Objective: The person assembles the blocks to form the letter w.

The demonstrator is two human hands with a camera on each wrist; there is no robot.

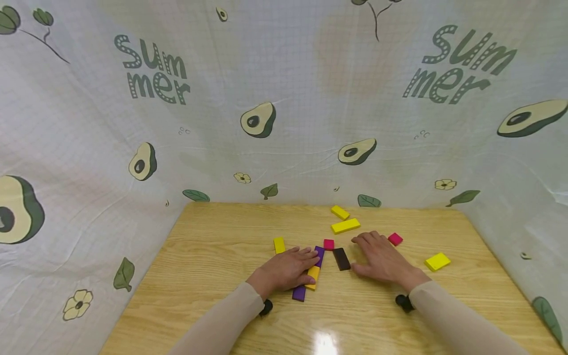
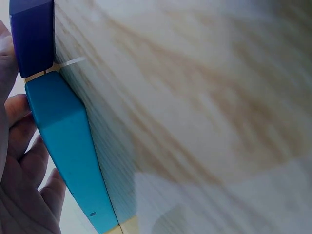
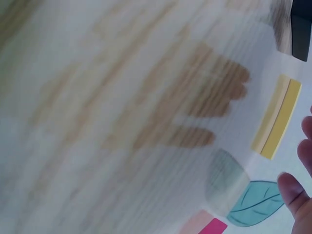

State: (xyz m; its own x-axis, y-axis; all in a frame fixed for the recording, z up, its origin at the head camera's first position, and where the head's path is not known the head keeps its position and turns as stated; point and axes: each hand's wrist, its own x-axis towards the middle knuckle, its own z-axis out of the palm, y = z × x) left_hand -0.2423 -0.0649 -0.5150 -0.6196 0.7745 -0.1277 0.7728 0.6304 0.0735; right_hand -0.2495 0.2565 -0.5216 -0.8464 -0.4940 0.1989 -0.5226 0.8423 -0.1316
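My left hand (image 1: 288,268) lies over a group of flat blocks, its fingers on a purple block (image 1: 319,255) and its thumb by an orange block (image 1: 312,278). Another purple block (image 1: 299,293) pokes out below the palm. The left wrist view shows a turquoise block (image 2: 73,151) beside the fingers, end to end with a purple one (image 2: 33,41); the head view hides the turquoise one under the hand. My right hand (image 1: 383,261) is spread beside a dark brown block (image 1: 341,259), holding nothing. A small red block (image 1: 329,244) sits between the hands.
Behind the hands lie two yellow blocks (image 1: 345,226). A yellow block (image 1: 279,245) is left of the left hand. Past the right hand are a red block (image 1: 395,239) and a yellow block (image 1: 438,262). A printed cloth (image 1: 301,162) borders the wooden table (image 1: 213,231).
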